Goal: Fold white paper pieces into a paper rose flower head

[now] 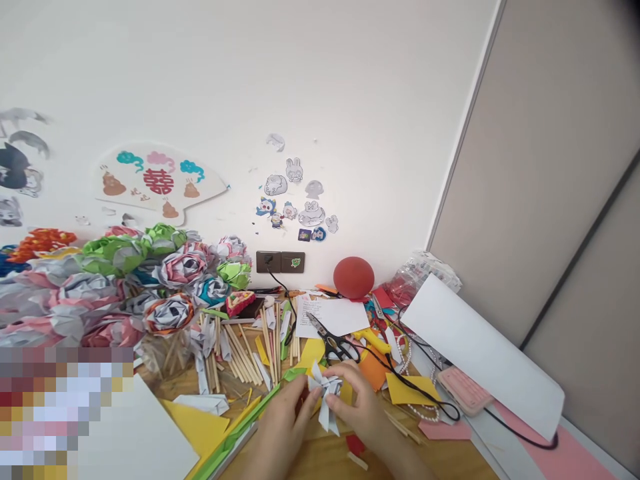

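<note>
My left hand (281,421) and my right hand (361,405) meet low in the middle of the view over a wooden table (320,460). Both pinch a small folded paper piece (325,392), grey-white with thin strips sticking out. The left fingers grip its left side, the right fingers curl round its right side. Black-handled scissors (334,341) lie just behind the hands.
A heap of folded paper roses (125,287) fills the left. Wooden sticks (245,357) lie scattered mid-table among yellow and orange paper scraps (200,423). A red ball (353,277), a large white sheet (480,353) and a black cable (430,393) sit to the right.
</note>
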Demonstrator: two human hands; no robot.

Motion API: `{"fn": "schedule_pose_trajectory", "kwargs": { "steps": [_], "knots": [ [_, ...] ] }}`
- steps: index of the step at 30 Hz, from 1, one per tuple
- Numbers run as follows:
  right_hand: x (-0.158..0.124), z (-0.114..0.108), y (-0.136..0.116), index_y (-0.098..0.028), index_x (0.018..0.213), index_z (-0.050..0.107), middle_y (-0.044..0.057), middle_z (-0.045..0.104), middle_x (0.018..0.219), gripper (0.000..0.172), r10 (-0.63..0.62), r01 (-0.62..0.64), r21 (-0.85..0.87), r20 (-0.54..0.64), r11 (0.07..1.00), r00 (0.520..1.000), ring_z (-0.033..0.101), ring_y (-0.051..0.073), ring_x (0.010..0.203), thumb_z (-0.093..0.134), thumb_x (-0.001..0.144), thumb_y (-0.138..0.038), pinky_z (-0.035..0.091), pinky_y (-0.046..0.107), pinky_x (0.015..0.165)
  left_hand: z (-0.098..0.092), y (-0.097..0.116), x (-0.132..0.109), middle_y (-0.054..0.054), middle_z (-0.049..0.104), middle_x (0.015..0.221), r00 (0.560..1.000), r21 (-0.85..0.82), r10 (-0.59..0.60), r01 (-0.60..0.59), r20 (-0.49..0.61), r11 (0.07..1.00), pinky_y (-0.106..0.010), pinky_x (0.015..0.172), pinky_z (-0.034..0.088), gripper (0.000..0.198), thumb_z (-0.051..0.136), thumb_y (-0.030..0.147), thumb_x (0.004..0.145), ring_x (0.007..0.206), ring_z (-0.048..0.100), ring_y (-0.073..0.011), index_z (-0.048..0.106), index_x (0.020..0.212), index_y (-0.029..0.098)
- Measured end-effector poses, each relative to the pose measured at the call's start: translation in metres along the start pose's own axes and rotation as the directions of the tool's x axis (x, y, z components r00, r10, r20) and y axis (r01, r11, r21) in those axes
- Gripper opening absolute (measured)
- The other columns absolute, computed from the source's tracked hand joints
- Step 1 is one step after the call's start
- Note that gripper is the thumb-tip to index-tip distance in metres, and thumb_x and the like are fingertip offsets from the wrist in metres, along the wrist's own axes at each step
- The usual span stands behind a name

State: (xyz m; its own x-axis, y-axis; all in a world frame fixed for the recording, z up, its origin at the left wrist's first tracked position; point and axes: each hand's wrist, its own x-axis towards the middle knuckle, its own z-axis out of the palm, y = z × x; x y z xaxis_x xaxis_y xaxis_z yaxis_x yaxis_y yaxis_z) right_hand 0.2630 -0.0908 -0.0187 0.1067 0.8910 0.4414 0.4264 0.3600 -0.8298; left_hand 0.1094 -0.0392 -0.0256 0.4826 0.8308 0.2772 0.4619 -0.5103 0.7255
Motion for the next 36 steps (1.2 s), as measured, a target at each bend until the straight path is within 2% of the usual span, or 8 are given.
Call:
{"fn": "schedule_pose_trajectory", "kwargs": {
  "steps": [10,15,22,24,26,28,31,36],
  "knots": [
    [-0.003,0.002,0.005,-0.02,0.105,0.058,0.006,0.061,0.107,0.028,0.037,-0.039,0.049,0.04,0.998,0.999,0.056,0.02,0.098,0.056,0.077,-0.02,0.044,0.032,0.086,-0.002,0.001,-0.005,0.004,0.047,0.059,0.991,0.031,0.12,-0.118,-0.057,0.992,-0.021,0.053,0.036,0.034,0.037,0.041,0.087,0.056,0.047,-0.0126,0.037,0.06,0.021],
    [-0.001,0.006,0.004,-0.02,0.095,0.063,0.006,0.062,0.097,0.017,-0.086,0.085,0.049,0.032,0.995,0.996,0.058,0.02,0.094,0.058,0.08,-0.027,0.045,0.032,0.084,0.001,-0.001,-0.004,0.003,0.049,0.059,0.981,0.055,0.182,-0.178,-0.074,0.982,-0.021,0.052,0.036,0.031,0.038,0.035,0.088,0.054,0.047,-0.0118,0.041,0.06,0.021],
    [0.003,0.001,0.002,-0.02,0.085,0.064,0.005,0.063,0.087,0.011,-0.121,0.121,0.028,-0.007,0.992,0.993,0.059,0.019,0.085,0.055,0.081,-0.024,0.046,0.03,0.079,-0.002,0.004,-0.003,0.003,0.048,0.055,0.985,-0.023,0.136,-0.139,-0.107,0.99,-0.022,0.05,0.035,0.037,0.042,0.044,0.084,0.053,0.047,-0.0131,0.042,0.056,0.02],
    [0.002,0.001,0.0,-0.019,0.084,0.064,0.005,0.063,0.086,0.011,-0.123,0.123,0.031,-0.002,0.992,0.992,0.059,0.019,0.086,0.054,0.08,-0.021,0.046,0.03,0.079,-0.006,0.007,-0.002,0.002,0.049,0.055,0.994,-0.143,0.09,-0.098,-0.064,0.985,-0.023,0.052,0.037,0.042,0.036,0.049,0.085,0.054,0.048,-0.0141,0.045,0.056,0.02],
    [0.001,0.002,-0.002,-0.019,0.084,0.064,0.005,0.062,0.086,0.012,-0.114,0.114,0.037,0.008,0.993,0.993,0.059,0.019,0.086,0.054,0.078,-0.016,0.045,0.03,0.08,-0.01,0.009,0.0,0.002,0.048,0.053,1.0,-0.297,-0.001,-0.004,-0.018,0.955,-0.024,0.052,0.038,0.048,0.026,0.053,0.086,0.051,0.047,-0.0142,0.048,0.059,0.02],
    [0.0,0.003,-0.004,-0.019,0.083,0.063,0.005,0.061,0.087,0.015,-0.109,0.108,0.044,0.015,0.993,0.994,0.058,0.018,0.087,0.053,0.076,-0.012,0.045,0.03,0.081,-0.012,0.009,0.003,0.004,0.046,0.053,0.997,-0.396,-0.073,0.075,0.019,0.915,-0.024,0.049,0.037,0.047,0.028,0.055,0.084,0.047,0.044,-0.013,0.051,0.065,0.019],
    [-0.002,0.005,-0.009,-0.02,0.085,0.063,0.005,0.061,0.089,0.018,-0.117,0.115,0.059,0.028,0.992,0.993,0.058,0.018,0.088,0.052,0.075,-0.01,0.045,0.03,0.083,-0.009,0.007,0.006,0.005,0.045,0.058,0.997,-0.409,-0.054,0.072,0.054,0.91,-0.022,0.046,0.036,0.039,0.046,0.056,0.077,0.049,0.042,-0.0113,0.052,0.072,0.018],
    [-0.003,0.006,-0.013,-0.02,0.085,0.063,0.005,0.063,0.088,0.012,-0.129,0.127,0.048,0.029,0.991,0.991,0.058,0.018,0.087,0.053,0.08,-0.018,0.045,0.03,0.081,-0.004,0.004,0.006,0.006,0.041,0.056,0.998,-0.42,-0.041,0.055,0.044,0.906,-0.022,0.047,0.039,0.039,0.044,0.056,0.078,0.051,0.043,-0.0119,0.048,0.065,0.019]
  ]
}}
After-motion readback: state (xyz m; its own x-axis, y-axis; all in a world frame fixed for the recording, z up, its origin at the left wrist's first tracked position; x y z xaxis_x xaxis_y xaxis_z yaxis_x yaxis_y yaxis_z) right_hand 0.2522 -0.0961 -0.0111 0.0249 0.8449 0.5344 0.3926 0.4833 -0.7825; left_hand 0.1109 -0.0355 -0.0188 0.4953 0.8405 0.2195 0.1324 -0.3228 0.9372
